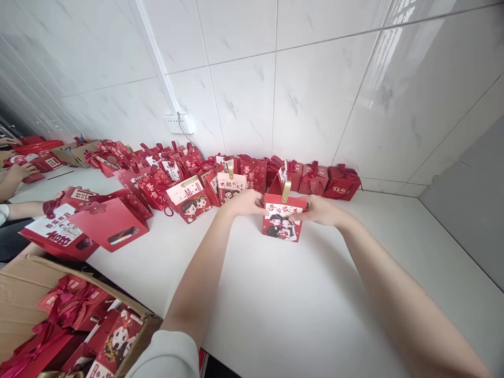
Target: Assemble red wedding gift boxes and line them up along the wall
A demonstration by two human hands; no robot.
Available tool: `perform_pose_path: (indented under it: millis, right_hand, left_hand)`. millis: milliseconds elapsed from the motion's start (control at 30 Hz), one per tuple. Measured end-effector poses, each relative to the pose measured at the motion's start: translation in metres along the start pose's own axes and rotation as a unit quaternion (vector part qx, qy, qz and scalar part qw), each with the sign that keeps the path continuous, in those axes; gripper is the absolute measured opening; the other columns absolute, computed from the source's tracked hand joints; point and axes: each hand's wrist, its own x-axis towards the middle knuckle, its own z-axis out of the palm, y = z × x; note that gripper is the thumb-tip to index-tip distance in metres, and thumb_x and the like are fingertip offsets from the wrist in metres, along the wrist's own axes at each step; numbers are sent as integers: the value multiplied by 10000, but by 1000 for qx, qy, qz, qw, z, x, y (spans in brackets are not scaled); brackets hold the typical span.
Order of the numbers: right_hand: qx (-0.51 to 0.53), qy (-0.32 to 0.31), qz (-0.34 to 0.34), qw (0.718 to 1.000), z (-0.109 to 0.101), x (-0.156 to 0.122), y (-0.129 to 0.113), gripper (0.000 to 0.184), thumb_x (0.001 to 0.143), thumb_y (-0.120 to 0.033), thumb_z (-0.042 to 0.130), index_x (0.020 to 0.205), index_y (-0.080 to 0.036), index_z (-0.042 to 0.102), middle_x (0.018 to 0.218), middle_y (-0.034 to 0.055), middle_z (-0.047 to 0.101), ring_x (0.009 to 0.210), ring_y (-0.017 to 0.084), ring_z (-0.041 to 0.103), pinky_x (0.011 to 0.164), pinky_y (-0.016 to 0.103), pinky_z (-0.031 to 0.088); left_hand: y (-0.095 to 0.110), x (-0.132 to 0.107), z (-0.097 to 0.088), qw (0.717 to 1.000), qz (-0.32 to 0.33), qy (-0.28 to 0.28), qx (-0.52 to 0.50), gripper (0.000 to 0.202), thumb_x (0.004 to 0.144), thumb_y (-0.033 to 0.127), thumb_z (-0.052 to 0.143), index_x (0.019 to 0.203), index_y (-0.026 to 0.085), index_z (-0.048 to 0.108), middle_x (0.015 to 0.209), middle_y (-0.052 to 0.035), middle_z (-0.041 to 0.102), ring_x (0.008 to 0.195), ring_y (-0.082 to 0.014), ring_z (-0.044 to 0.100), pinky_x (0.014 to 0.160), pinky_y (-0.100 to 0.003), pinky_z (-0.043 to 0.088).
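Note:
Between my two hands stands a red gift box point(282, 219) with a cartoon couple on its front and a gold strap point(286, 190) on top. My left hand point(249, 203) grips its left side, and my right hand point(317, 210) grips its right side with the thumb on the front. The box is upright at the white table point(252, 294); I cannot tell whether its base touches. Just left of my left hand is a white-topped gift box point(232, 186), and farther left a cream-and-red box point(189, 199) with two cartoon faces.
Red gift boxes with bows point(313, 178) line the tiled wall point(315, 94). A cardboard carton point(147, 328) full of red boxes stands at the lower left. Another person's hand point(53, 205) is near red boxes at the left. A wall socket point(179, 124) has a cable.

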Motion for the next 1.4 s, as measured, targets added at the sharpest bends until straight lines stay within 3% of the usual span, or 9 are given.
perform_pose_path:
  millis: [67, 133, 267, 400, 633, 900, 1100, 1267, 1400]
  right_hand:
    - [124, 23, -32, 991, 14, 9, 21, 544, 655, -516, 770, 1076, -204, 625, 1048, 63, 705, 929, 251, 663, 799, 367, 547]
    - [183, 118, -45, 975, 31, 18, 43, 652, 663, -551, 761, 1182, -213, 557, 1154, 100, 677, 1001, 260, 655, 881, 393, 536]
    - [203, 205, -18, 957, 55, 28, 76, 614, 822, -627, 567, 1294, -254, 443, 1358, 110, 558, 1204, 255, 567, 996, 389, 489]
    - [187, 256, -12, 948, 55, 31, 88, 553, 896, -667, 381, 1264, -259, 443, 1367, 84, 547, 1230, 226, 552, 986, 358, 494]
    - [182, 336, 9, 924, 51, 36, 93, 641, 878, -732, 311, 1161, -204, 541, 1284, 95, 600, 1196, 235, 556, 978, 352, 472]
    - [197, 364, 3, 910, 52, 39, 101, 654, 891, -717, 302, 1175, -203, 592, 1251, 77, 633, 1150, 256, 577, 1011, 372, 434]
    - [213, 362, 5, 907, 52, 40, 104, 644, 883, -718, 339, 1118, -200, 641, 1209, 77, 664, 1171, 284, 574, 1046, 411, 413]
    - [248, 348, 9, 904, 51, 40, 106, 659, 865, -734, 367, 1151, -210, 646, 1218, 60, 672, 1175, 290, 590, 1032, 416, 451]
    - [282, 323, 15, 903, 50, 39, 107, 672, 859, -742, 368, 1162, -214, 652, 1113, 68, 721, 1054, 299, 666, 923, 424, 538]
  left_hand:
    - [-12, 8, 7, 1000, -9, 15, -12, 525, 586, 338, 816, 1052, 155, 657, 927, -88, 729, 807, -212, 670, 726, -301, 513]
    - [-24, 17, 16, 999, -14, 36, -14, 668, 571, 376, 834, 1158, 157, 600, 1022, -116, 714, 841, -232, 671, 748, -330, 522]
    - [-48, 29, 46, 992, 13, 117, -44, 666, 693, 487, 743, 1248, 183, 534, 1172, -107, 667, 968, -242, 653, 821, -329, 513]
    - [-61, 35, 78, 979, 31, 188, -73, 463, 862, 560, 510, 1119, 188, 611, 1073, -73, 692, 966, -232, 635, 836, -308, 480]
    - [-62, 41, 90, 977, 62, 170, -110, 477, 892, 597, 409, 905, 171, 622, 871, -12, 658, 849, -185, 589, 782, -265, 451]
    - [-65, 46, 93, 968, 66, 145, -196, 511, 818, 649, 508, 838, 143, 578, 800, -32, 617, 790, -179, 574, 717, -279, 448]
    - [-71, 46, 97, 940, 63, 244, -230, 525, 692, 489, 755, 1032, 170, 512, 1059, -77, 607, 919, -186, 579, 766, -282, 443]
    - [-72, 45, 95, 944, 100, 155, -274, 450, 853, 507, 567, 1123, 149, 595, 1187, -111, 636, 1123, -243, 568, 962, -348, 419]
    - [-75, 47, 94, 949, 95, 126, -273, 510, 918, 502, 391, 1076, 100, 663, 1077, -126, 697, 1023, -261, 624, 913, -376, 456]
